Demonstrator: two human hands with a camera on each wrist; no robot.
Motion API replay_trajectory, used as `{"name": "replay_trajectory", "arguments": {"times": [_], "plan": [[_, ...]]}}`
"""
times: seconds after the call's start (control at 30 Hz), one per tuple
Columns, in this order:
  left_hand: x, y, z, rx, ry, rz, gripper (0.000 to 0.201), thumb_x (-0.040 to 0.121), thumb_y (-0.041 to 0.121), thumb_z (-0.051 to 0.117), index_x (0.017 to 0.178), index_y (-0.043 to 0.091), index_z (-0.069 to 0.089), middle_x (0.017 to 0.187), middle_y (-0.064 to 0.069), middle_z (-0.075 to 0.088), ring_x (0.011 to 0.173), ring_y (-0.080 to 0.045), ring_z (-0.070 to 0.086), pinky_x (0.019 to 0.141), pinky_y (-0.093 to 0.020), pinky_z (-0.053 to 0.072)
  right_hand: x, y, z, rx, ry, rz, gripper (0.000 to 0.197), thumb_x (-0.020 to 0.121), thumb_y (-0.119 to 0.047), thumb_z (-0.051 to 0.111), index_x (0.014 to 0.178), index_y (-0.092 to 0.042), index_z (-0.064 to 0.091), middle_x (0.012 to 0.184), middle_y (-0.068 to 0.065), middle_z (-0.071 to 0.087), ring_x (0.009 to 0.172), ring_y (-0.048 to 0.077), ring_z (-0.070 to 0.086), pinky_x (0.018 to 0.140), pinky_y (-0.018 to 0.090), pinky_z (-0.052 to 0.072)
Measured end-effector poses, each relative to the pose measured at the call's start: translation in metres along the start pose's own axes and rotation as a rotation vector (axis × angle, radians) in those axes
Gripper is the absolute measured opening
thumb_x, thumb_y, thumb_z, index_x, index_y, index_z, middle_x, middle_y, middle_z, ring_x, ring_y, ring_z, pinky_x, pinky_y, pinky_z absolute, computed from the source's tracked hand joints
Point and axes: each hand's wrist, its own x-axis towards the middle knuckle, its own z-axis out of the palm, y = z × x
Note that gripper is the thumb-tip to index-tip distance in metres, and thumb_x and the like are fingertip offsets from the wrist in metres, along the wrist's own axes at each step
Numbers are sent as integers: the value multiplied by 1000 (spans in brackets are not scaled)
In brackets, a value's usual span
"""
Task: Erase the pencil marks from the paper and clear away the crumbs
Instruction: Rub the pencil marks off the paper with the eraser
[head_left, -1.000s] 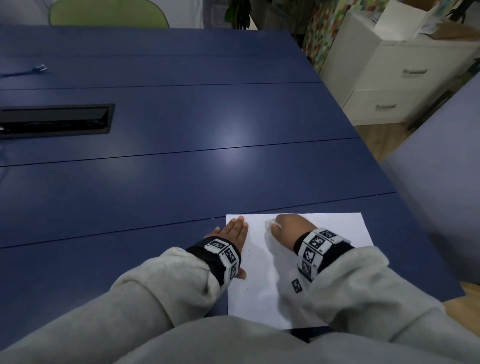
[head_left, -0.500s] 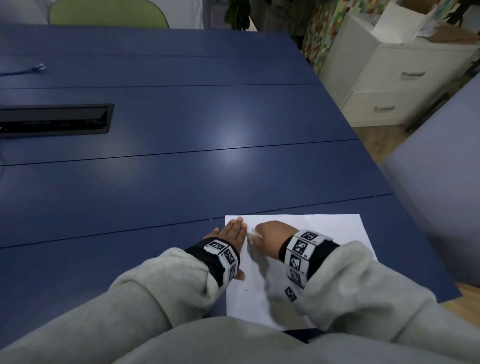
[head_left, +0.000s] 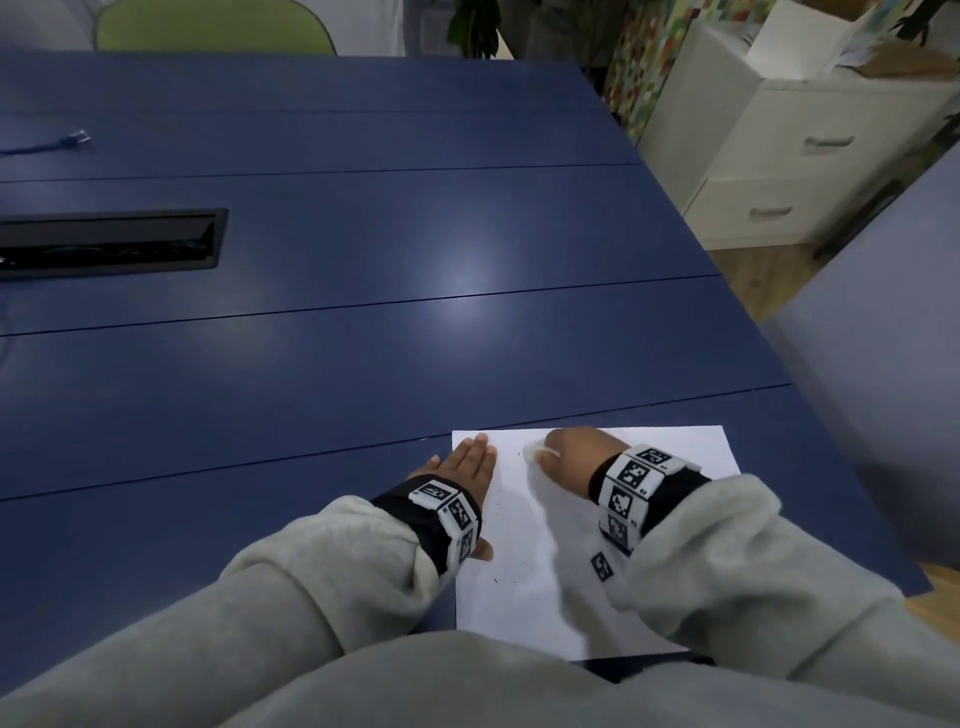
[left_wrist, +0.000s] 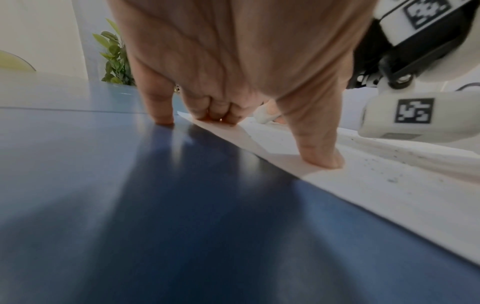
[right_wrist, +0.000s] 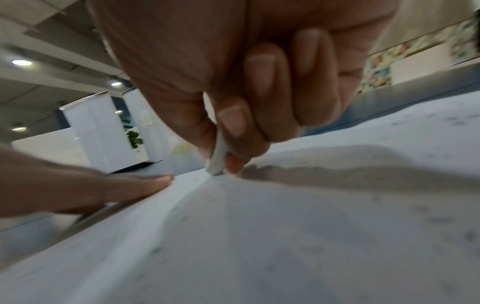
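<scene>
We judge the paper (head_left: 524, 587) thin, light and apt to slide or buckle on the smooth desk (head_left: 363, 338), so our left hand (head_left: 465, 467) lies flat with straight fingers on its left edge, while our right hand (head_left: 576, 457) pinches the small white eraser (right_wrist: 217, 158), tip on the sheet just right of the left fingertips. Dark crumbs (left_wrist: 392, 180) lie loose beneath the right wrist; nothing else is close, with the black cable tray (head_left: 104, 243) well forward-left.

No readable text, only coded square markers on wristbands (head_left: 631, 486)
</scene>
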Motion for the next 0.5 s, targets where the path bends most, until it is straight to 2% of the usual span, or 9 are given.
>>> {"name": "replay_trajectory", "arguments": {"times": [0.1,0.2,0.23,0.27,0.3,0.37,0.43,0.47,0.5], "plan": [[-2,2,-4,2,-4,-2,115,84,54,64,150,10,-19,157,-6,-27,147,-20,-16,118,-42,3,0,2,1,29,20,43,40,98,-36,28,106,-12,58,118,11,61,107,28,57,84,32,40],[-3,2,-5,8,-17,-4,114,84,54,63,150,9,-19,157,-6,-27,147,-21,-16,118,-42,3,-12,-15,10,-49,-132,-27,34,100,-32,34,110,-10,58,117,11,60,107,29,56,86,33,41],[-3,2,-5,10,-17,-5,114,84,54,63,150,9,-19,157,-6,-27,147,-21,-16,118,-42,3,-15,-19,11,-68,-149,-60,34,100,-32,35,104,-11,61,112,9,61,102,27,58,88,34,42],[-3,2,-5,8,-16,-5,114,84,54,63,150,9,-19,157,-6,-26,147,-21,-16,118,-42,3,-16,-19,11,-52,-159,-70,34,99,-33,36,91,-13,63,104,7,63,93,23,58,88,34,44],[-3,2,-6,6,-16,-4,114,84,54,64,150,9,-19,157,-6,-26,147,-20,-16,118,-42,3,-12,-13,12,-11,-133,-69,36,97,-33,36,80,-14,62,94,4,63,86,20,57,85,33,45],[-3,3,-7,-1,-16,-6,115,83,53,64,150,9,-18,157,-6,-26,147,-20,-16,118,-42,3,-5,-4,8,12,-85,6,34,96,-32,32,72,-16,49,83,1,54,81,21,50,77,30,40],[-3,4,-7,-5,-11,-8,116,83,53,65,150,9,-18,157,-6,-25,147,-20,-15,119,-42,4,1,9,7,82,5,57,33,96,-33,27,76,-14,45,85,5,54,82,23,49,75,29,37],[-3,4,-7,-5,-9,-10,116,83,53,66,150,9,-18,158,-6,-25,147,-20,-15,119,-42,4,1,10,8,91,4,58,34,96,-34,26,80,-14,47,89,7,55,83,23,49,76,30,38],[-2,4,-7,-3,-7,-12,116,83,53,66,150,8,-17,158,-6,-24,147,-21,-15,119,-42,4,-7,8,-1,98,66,44,34,97,-35,26,84,-14,48,92,7,55,84,23,50,78,30,38]]}}
